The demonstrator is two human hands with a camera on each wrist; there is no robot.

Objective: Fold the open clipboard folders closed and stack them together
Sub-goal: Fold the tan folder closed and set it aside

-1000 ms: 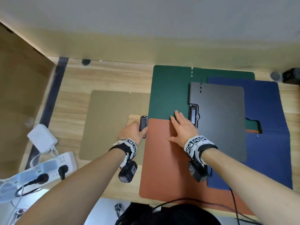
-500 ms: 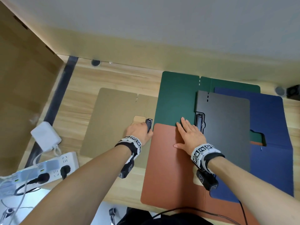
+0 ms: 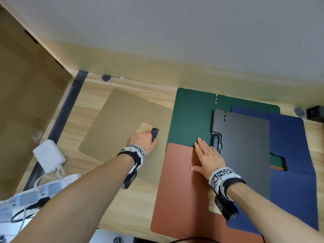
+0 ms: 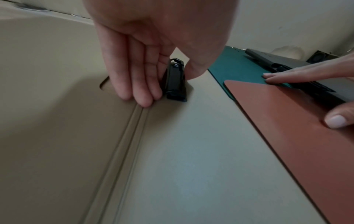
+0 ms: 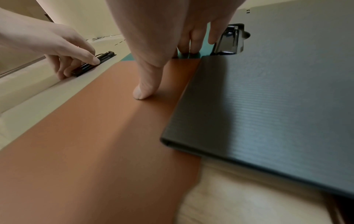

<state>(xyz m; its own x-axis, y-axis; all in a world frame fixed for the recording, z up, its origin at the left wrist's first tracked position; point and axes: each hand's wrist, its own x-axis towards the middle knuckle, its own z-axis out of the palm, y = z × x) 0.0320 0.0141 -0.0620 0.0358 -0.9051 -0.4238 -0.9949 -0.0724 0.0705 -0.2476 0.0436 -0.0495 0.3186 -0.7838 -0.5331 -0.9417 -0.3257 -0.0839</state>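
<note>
An open tan folder (image 3: 119, 130) lies flat on the left of the wooden desk (image 3: 133, 207). My left hand (image 3: 147, 135) pinches its black clip (image 3: 155, 133) between the fingers (image 4: 141, 91) and the thumb. To the right overlap an open green folder (image 3: 191, 118), an orange folder (image 3: 177, 190), a closed black folder (image 3: 242, 146) and a blue folder (image 3: 294, 172) underneath. My right hand (image 3: 205, 155) lies flat on the orange folder (image 5: 95, 121). Its fingertips (image 5: 189, 48) reach the green one beside the black folder's clip (image 5: 231, 40).
A white power adapter (image 3: 49, 155) and a power strip (image 3: 57, 183) with plugged cables sit at the desk's left front. A brown panel (image 3: 26, 102) stands on the left and a wall runs along the back. A small black box (image 3: 315, 113) sits at the far right.
The tan folder, with my left hand on its clip, has slid a little left, away from the green and orange folders. My right hand has stayed flat in place.
</note>
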